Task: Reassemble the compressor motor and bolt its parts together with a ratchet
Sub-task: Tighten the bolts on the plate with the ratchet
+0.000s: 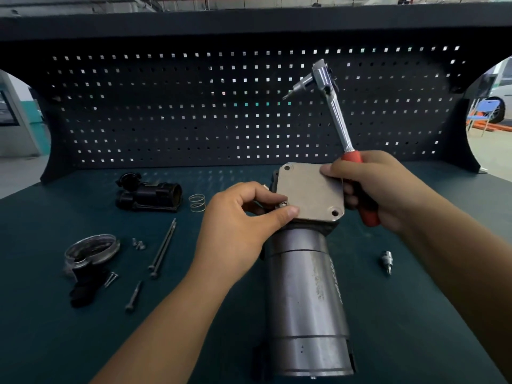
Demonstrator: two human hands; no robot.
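Right now the left hand [243, 217] pinches a small bolt [283, 204] at a corner of the cover plate [310, 192] on the compressor motor [304, 286], mid-tabletop [83, 212]. The right hand [382, 187] grips the ratchet [339, 120] by its red handle, head pointing up.

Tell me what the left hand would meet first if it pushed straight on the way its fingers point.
The cover plate on the motor: the left hand, pinching a small bolt, touches its corner. Beyond it, likely the right hand holding the ratchet.
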